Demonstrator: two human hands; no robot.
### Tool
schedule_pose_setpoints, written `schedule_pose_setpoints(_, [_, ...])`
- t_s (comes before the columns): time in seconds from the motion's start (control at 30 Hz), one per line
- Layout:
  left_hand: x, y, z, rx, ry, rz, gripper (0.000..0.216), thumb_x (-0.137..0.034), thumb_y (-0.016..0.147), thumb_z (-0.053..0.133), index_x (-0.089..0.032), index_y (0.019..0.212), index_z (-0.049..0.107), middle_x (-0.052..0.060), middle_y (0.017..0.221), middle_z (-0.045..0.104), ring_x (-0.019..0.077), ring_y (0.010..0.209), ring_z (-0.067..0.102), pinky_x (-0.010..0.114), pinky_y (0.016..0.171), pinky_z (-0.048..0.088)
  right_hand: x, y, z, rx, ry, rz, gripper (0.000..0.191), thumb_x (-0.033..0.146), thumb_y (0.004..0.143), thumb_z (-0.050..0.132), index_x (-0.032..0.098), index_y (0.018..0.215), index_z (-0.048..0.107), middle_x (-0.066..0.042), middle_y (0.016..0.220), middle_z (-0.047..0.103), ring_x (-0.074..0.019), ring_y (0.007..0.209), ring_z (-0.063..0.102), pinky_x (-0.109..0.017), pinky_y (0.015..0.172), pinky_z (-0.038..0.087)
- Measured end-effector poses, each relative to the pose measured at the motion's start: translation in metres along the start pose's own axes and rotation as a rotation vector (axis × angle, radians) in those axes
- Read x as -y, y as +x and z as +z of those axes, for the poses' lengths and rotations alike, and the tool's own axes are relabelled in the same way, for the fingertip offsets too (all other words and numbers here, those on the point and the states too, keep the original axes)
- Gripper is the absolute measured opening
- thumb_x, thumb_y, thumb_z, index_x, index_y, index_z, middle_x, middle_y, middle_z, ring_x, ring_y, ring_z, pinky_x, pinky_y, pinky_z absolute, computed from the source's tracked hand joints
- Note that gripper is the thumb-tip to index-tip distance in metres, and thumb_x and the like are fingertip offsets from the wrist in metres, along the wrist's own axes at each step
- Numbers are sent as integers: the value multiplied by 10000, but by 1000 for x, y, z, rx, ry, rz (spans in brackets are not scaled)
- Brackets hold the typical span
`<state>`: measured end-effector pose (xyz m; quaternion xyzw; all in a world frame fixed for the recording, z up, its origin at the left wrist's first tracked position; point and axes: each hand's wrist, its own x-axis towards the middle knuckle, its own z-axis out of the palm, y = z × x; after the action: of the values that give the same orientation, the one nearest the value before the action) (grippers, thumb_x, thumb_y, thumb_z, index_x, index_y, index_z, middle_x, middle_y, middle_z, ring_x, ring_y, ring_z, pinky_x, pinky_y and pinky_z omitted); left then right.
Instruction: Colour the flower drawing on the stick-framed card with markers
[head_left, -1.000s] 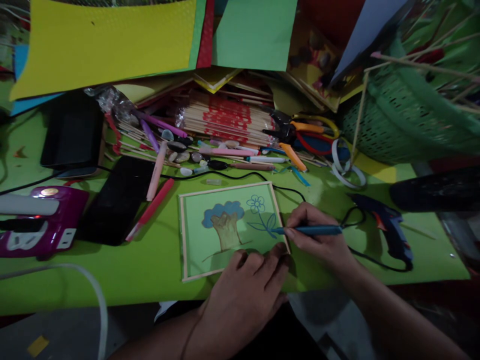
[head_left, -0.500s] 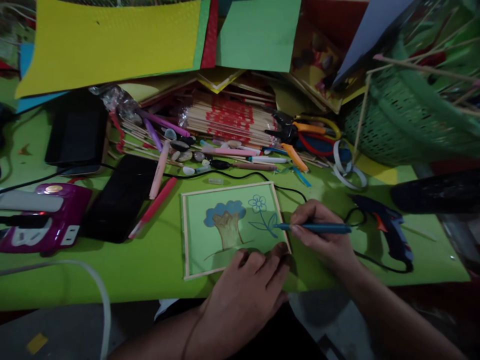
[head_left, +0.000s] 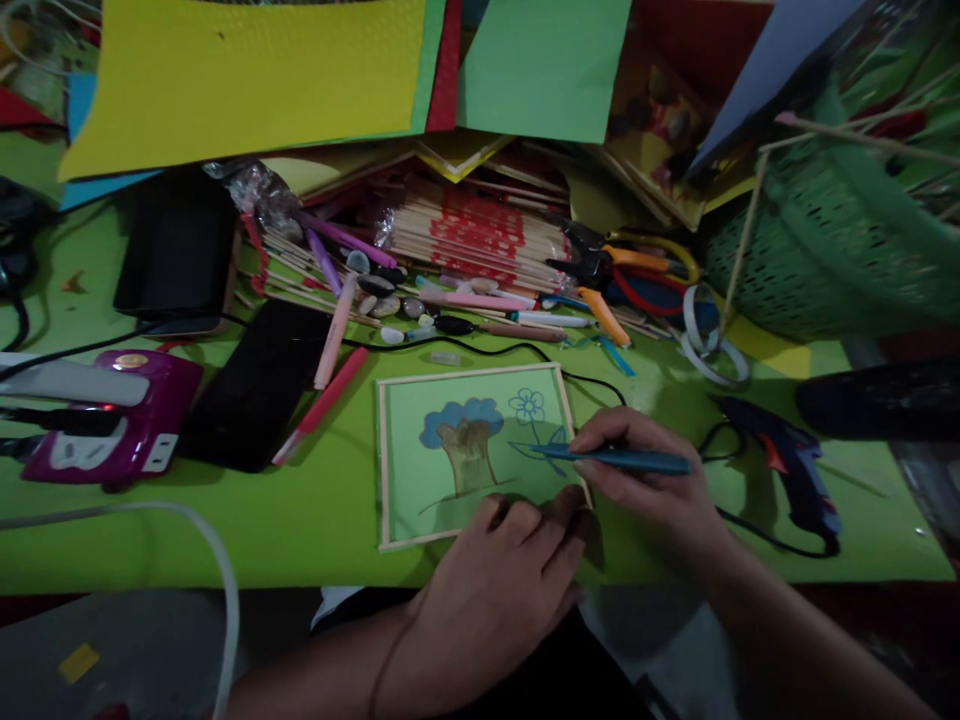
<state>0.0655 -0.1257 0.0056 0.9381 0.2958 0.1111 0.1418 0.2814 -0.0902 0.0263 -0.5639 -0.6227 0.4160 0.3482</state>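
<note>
A small green card framed with thin wooden sticks lies on the lime-green table cover. On it are a drawn tree with a blue crown and a blue flower. My right hand pinches a blue pen, whose tip rests on the flower's leaves. My left hand lies flat with fingers spread on the card's lower right corner, pressing it down.
Behind the card lie felt pens, pebbles, bundled sticks, pliers and scissors. A blue glue gun sits at the right, a black phone and a purple device at the left. A green basket stands at the right; coloured paper sheets lie at the back.
The pen tip has moved a little left along the flower's leaves. My view has shifted slightly, so everything sits a bit further right. My left hand has stayed on the card.
</note>
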Motion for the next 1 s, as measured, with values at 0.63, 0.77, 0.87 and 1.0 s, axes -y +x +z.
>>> schedule_pose_setpoints(0.63, [0,-1,3,-42,-16,16,473,-422,1074,485,-171,1471,542,21,1467,581,197,1023,482,390,854,385,-3,4,8,-54,-62,-55,84,280,897,749,247,888,673,-8,794,681,-168,658,649,-272,571,530])
schedule_pose_setpoints(0.77, [1,0,3,-55,-21,21,471,-413,1071,496,-160,1465,547,27,1450,590,197,1016,483,387,851,386,-5,3,9,-49,-48,-53,84,273,901,752,253,907,671,-3,815,682,-153,668,647,-249,576,530])
schedule_pose_setpoints(0.87, [2,0,3,-69,-23,21,478,-433,1062,516,-160,1452,559,28,1445,593,197,1012,484,388,839,391,-5,4,11,-46,-46,-43,79,271,903,747,249,900,671,-5,800,680,-154,655,646,-253,572,530])
schedule_pose_setpoints(1.0, [1,-1,3,-67,-30,25,459,-413,1069,507,-166,1453,558,21,1420,609,192,1021,486,389,852,393,-5,6,11,-32,-49,-26,83,285,905,746,248,912,673,-9,807,686,-161,656,653,-262,571,532])
